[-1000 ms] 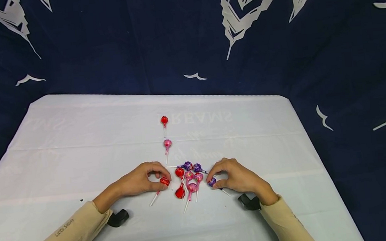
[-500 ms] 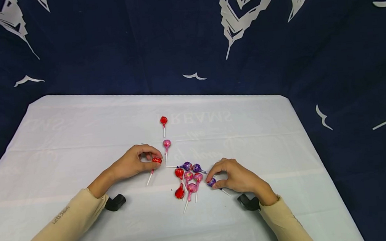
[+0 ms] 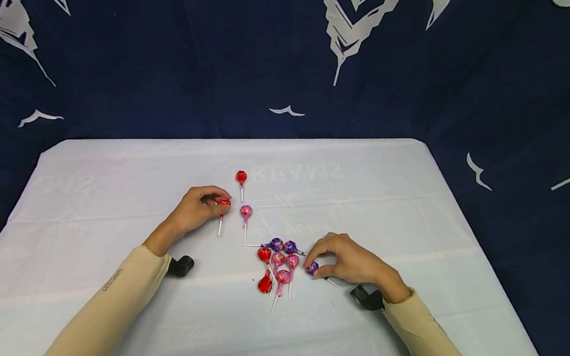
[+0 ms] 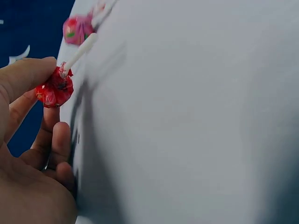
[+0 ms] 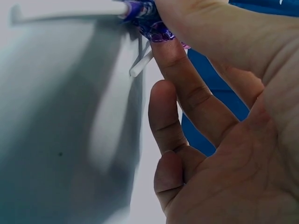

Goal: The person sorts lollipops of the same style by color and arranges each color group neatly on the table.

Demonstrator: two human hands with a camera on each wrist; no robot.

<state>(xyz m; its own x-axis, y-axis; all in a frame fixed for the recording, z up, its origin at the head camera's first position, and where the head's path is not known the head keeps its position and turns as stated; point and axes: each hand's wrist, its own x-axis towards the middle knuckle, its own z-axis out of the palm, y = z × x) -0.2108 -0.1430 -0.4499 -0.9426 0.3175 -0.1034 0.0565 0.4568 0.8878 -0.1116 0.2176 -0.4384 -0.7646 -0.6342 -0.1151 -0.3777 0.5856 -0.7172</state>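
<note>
My left hand (image 3: 197, 209) pinches a red-wrapped lollipop (image 4: 55, 91) by its head, the white stick pointing toward me. It is just left of a pink lollipop (image 3: 245, 211) lying on the table, and a red lollipop (image 3: 241, 176) lies farther back in line with that one. At the right of a loose cluster, my right hand (image 3: 344, 259) pinches a purple lollipop (image 3: 312, 268) between thumb and fingers. The cluster holds pink lollipops (image 3: 283, 277), red ones (image 3: 264, 254) and purple ones (image 3: 276, 245), some overlapping.
A white cloth-covered table (image 3: 139, 315) with faint lettering lies beneath everything. Behind it hangs a dark blue curtain (image 3: 163, 64) with pale printed shapes. Black wrist-worn devices (image 3: 181, 266) sit below both wrists.
My left hand has carried the red lollipop away from the cluster, toward the far side of the table, to beside the lone pink one. My right hand has stayed in place.
</note>
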